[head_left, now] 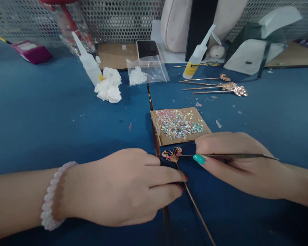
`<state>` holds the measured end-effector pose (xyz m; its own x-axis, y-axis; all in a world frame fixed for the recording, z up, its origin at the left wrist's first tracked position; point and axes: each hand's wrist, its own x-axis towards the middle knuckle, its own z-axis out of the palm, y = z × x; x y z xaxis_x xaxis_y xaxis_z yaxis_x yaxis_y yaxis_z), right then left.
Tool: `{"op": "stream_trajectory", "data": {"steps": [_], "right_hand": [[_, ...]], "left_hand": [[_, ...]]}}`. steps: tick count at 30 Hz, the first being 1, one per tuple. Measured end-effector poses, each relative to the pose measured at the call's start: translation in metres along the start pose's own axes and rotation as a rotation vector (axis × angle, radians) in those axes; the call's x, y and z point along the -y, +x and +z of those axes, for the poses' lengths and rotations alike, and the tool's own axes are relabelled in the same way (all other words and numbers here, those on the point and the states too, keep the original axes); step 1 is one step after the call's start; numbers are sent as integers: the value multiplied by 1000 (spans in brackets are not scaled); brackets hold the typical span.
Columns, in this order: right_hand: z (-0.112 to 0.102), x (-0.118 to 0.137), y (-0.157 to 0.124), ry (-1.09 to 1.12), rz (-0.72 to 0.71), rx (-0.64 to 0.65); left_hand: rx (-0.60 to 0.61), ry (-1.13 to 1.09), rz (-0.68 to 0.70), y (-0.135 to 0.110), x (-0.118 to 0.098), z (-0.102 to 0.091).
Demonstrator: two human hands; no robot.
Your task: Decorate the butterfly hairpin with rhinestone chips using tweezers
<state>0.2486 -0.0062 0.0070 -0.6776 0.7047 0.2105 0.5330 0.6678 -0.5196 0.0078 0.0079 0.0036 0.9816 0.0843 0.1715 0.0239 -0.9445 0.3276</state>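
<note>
My left hand [128,186] rests on the blue table with its fingers pinched on the thin gold stem of a hairpin [192,201]. The hairpin's butterfly head [171,154] lies just ahead of my fingertips. In my right hand [236,164] I grip thin metal tweezers [236,155], and their tip touches the butterfly head. Directly behind it lies a cardboard square [179,127] strewn with several iridescent sequins.
Three finished gold hairpins [215,86] lie at the back right. Two glue bottles [91,65] [197,56] stand further back, with crumpled white tissue [109,85] and a clear bag of white beads [146,73] between them. A seam [152,112] splits the blue table.
</note>
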Motion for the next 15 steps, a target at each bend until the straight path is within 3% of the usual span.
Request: {"op": "stream_trajectory", "data": {"steps": [15], "right_hand": [[0,0,1,4,6,1]], "left_hand": [[-7,1,2,-1,1,0]]}}
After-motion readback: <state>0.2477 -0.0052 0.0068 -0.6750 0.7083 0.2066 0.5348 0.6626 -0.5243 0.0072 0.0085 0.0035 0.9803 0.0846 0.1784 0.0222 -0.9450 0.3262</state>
